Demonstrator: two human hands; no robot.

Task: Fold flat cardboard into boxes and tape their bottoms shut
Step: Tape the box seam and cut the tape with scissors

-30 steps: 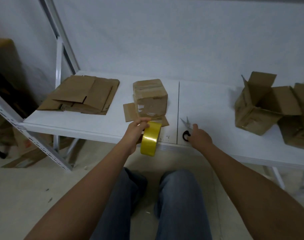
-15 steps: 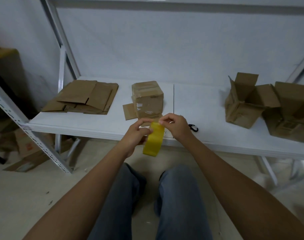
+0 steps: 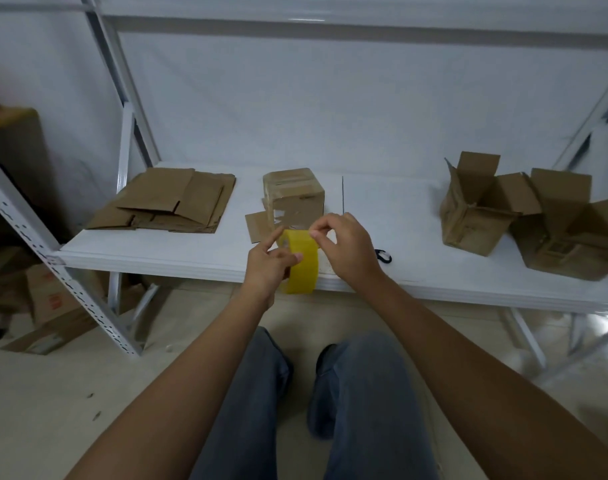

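The right hand (image 3: 347, 249) covers most of the scissors (image 3: 383, 256), leaving only a dark handle loop showing. The left hand (image 3: 267, 268) hides the near left side of the tape roll (image 3: 304, 268). The rightmost open box (image 3: 572, 230) is cut off by the right edge. Whether a tape end is pinched is too small to tell.

A storeroom or packing area is indicated by white slotted-steel shelving uprights (image 3: 70, 285), a plain white shelf board (image 3: 177, 254) used as a worktop, a stack of flattened cartons (image 3: 167, 202), assembled boxes (image 3: 479, 209), and further cartons (image 3: 53, 317) left on the bare floor.
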